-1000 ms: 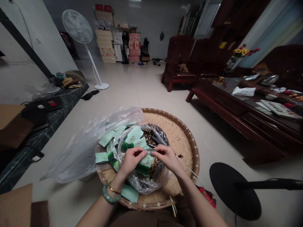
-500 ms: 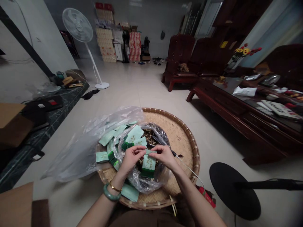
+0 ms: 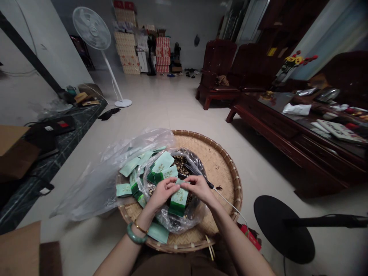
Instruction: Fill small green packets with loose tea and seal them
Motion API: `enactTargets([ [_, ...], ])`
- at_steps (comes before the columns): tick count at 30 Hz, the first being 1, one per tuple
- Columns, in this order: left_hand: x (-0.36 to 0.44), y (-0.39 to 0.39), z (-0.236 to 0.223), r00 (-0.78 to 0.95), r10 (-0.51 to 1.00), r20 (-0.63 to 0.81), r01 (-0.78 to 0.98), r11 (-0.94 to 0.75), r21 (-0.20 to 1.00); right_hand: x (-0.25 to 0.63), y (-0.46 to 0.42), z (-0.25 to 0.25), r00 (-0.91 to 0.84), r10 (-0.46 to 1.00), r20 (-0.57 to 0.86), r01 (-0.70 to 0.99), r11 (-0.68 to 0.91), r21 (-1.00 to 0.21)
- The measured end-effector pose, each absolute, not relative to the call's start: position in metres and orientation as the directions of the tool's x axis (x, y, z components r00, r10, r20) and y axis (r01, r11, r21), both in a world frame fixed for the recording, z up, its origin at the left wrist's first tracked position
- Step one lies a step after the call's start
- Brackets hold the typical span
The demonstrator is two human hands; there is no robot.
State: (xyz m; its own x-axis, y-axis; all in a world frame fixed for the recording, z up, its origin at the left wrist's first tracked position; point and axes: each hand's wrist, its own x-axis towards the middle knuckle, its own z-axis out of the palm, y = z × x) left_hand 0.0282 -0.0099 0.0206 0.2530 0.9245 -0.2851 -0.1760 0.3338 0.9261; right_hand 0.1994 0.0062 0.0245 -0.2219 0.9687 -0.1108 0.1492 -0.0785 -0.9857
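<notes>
Between my two hands hangs a green packet [image 3: 178, 197], pale at the top and dark green at its lower end. My left hand [image 3: 163, 191] pinches its top edge from the left. From the right, my right hand [image 3: 199, 188] pinches the same edge. Under them is a clear plastic bag [image 3: 172, 226] with a loose dark and pale dry mix [image 3: 181, 166] in it. More green packets [image 3: 162, 163] lie heaped on the bag's left side. A black-handled tool with a white cord [image 3: 211, 184] rests across the bag's right edge, partly hidden by my right hand.
All this sits on a round woven bamboo tray [image 3: 230, 168]. A large clear plastic sheet [image 3: 92, 188] spills over its left rim. To the right stand a black round base [image 3: 283, 230] and a dark wooden table [image 3: 287, 142]. A white fan [image 3: 112, 76] stands further back.
The packet has swung from a slant to hanging more upright, then tilted slightly again. Both hands keep pinching its top edge and have shifted only a little.
</notes>
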Motion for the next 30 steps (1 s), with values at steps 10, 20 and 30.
enactTargets([
  [10, 0.03, -0.012, 0.016, 0.467, 0.796, -0.385, 0.005, 0.433, 0.901, 0.202, 0.013, 0.015, -0.209, 0.971, -0.116, 0.123, -0.092, -0.988],
  [20, 0.032, -0.009, 0.017, 0.476, 0.81, -0.343, 0.001, 0.39, 0.921, 0.193, 0.024, 0.011, -0.231, 0.972, 0.034, 0.258, 0.094, -0.962],
  [30, 0.039, -0.011, 0.009, 0.517, 0.725, -0.455, -0.357, 0.665, 0.656, 0.189, 0.029, -0.001, -0.223, 0.943, 0.248, 0.384, 0.319, -0.866],
])
